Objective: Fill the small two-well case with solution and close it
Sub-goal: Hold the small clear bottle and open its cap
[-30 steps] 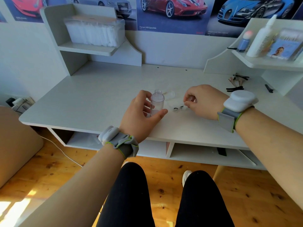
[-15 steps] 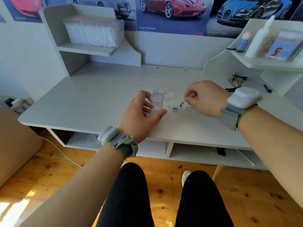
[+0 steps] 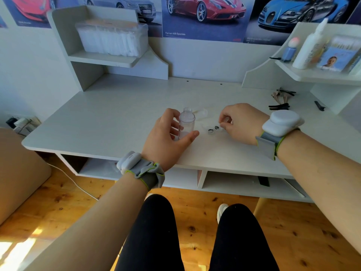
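Observation:
A small clear bottle (image 3: 186,122) with an open neck stands upright on the white desk (image 3: 117,118). My left hand (image 3: 168,137) curls around its lower part, thumb in front and fingers behind. Just right of the bottle lies the small clear two-well case (image 3: 213,130), with dark ring marks on it. My right hand (image 3: 242,122) pinches something small and clear at the case's right end; whether it is a lid or the case edge I cannot tell. A clear cap (image 3: 202,113) lies behind the bottle.
Hair clips and pins (image 3: 281,98) lie at the desk's back right. The right shelf holds a white bottle (image 3: 310,47), a small blue bottle (image 3: 289,51) and a box (image 3: 340,55). A clear box of white pads (image 3: 113,38) sits on the left shelf.
My right hand has shifted slightly over the case while keeping its pinch. My left hand and the bottle have stayed in place.

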The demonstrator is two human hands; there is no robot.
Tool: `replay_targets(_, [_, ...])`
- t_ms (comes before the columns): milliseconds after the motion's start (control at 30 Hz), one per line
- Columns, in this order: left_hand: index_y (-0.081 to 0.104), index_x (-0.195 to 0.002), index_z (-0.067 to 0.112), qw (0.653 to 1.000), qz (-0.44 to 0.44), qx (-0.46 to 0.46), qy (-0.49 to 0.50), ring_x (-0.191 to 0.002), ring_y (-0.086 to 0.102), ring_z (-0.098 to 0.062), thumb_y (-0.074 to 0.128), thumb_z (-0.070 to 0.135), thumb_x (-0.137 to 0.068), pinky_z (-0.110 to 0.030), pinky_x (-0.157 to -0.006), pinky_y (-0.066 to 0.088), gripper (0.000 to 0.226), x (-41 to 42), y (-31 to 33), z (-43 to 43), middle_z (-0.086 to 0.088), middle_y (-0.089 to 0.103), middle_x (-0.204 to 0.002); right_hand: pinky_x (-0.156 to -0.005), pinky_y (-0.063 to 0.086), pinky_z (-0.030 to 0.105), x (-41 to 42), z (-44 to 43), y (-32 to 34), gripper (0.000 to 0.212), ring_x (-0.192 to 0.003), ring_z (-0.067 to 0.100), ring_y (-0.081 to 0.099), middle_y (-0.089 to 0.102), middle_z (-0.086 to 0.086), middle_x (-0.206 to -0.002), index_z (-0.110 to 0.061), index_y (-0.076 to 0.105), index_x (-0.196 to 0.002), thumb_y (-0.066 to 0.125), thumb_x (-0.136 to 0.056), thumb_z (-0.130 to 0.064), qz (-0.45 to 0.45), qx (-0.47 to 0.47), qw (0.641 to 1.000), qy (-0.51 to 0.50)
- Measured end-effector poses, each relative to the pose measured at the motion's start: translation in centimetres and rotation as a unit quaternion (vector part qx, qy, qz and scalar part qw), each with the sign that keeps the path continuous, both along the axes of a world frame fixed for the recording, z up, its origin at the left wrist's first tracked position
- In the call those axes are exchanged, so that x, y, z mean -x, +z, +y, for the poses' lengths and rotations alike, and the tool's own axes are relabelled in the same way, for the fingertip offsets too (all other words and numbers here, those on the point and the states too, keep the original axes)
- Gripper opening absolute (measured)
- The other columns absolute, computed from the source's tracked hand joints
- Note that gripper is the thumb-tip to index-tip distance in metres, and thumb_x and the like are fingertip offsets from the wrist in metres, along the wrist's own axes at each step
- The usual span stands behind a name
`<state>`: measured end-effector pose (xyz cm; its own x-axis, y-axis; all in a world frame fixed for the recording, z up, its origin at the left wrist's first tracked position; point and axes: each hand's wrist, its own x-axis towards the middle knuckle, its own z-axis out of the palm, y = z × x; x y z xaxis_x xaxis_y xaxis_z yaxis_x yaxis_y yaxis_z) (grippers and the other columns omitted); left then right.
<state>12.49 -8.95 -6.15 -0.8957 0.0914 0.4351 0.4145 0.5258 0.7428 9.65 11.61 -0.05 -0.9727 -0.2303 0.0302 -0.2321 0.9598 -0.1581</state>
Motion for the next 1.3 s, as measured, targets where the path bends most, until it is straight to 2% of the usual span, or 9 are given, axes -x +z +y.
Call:
replay_targets(233, [0.04, -0.1, 0.035, 1.0, 0.002, 0.003, 0.0, -0.071, 0.053, -0.002, 0.066, 0.054, -0.076, -0.013, -0.061, 0.042, 0.039, 0.04, -0.08, -0.03, 0.014, 0.052, -0.086, -0.087, 0.046, 0.032, -0.24, -0.08, 0.57, 0.019, -0.099, 0.024, 0.058, 0.065, 0.007, -0.108, -0.009, 0.062, -0.105, 0.05, -0.092, -0.015, 0.012, -0.006, 1.0, -0.007])
replay_targets(433, [0.04, -0.098, 0.036, 1.0, 0.001, -0.002, 0.002, -0.072, 0.053, -0.002, 0.067, 0.052, -0.076, -0.014, -0.062, 0.043, 0.038, 0.0, -0.06, 0.01, 0.015, 0.051, -0.084, -0.084, 0.041, 0.027, -0.01, 0.04, 0.71, 0.02, -0.103, 0.023, 0.056, 0.063, 0.007, -0.111, -0.009, 0.061, -0.108, 0.05, -0.092, -0.017, 0.004, -0.016, 1.0, -0.009])
replay_targets(933, [0.04, -0.101, 0.034, 1.0, 0.004, 0.007, 0.003, -0.07, 0.052, -0.003, 0.066, 0.052, -0.077, -0.012, -0.06, 0.04, 0.039, -0.09, 0.12, 0.01, 0.016, 0.049, -0.083, -0.087, 0.043, 0.03, -0.16, -0.21, 0.63, 0.022, -0.104, 0.024, 0.057, 0.063, 0.007, -0.112, -0.01, 0.062, -0.109, 0.05, -0.092, -0.018, 0.0, -0.018, 1.0, -0.002])
replay_targets(1100, [0.041, -0.101, 0.032, 1.0, 0.002, 0.005, 0.002, -0.07, 0.052, -0.003, 0.066, 0.051, -0.078, -0.014, -0.061, 0.041, 0.04, -0.09, 0.12, -0.01, 0.016, 0.05, -0.083, -0.083, 0.04, 0.026, -0.1, 0.23, 0.7, 0.022, -0.101, 0.021, 0.056, 0.064, 0.004, -0.11, -0.011, 0.062, -0.11, 0.05, -0.092, -0.017, 0.014, -0.012, 1.0, 0.001])
replay_targets(1300, [0.041, -0.1, 0.034, 1.0, 0.001, 0.002, 0.001, -0.07, 0.051, -0.001, 0.067, 0.051, -0.077, -0.011, -0.06, 0.04, 0.039, -0.05, 0.08, -0.03, 0.016, 0.05, -0.083, -0.077, 0.036, 0.023, 0.08, 0.65, 0.92, 0.02, -0.086, 0.013, 0.048, 0.065, 0.001, -0.104, -0.013, 0.062, -0.107, 0.05, -0.091, -0.017, 0.044, 0.019, 0.999, -0.004])
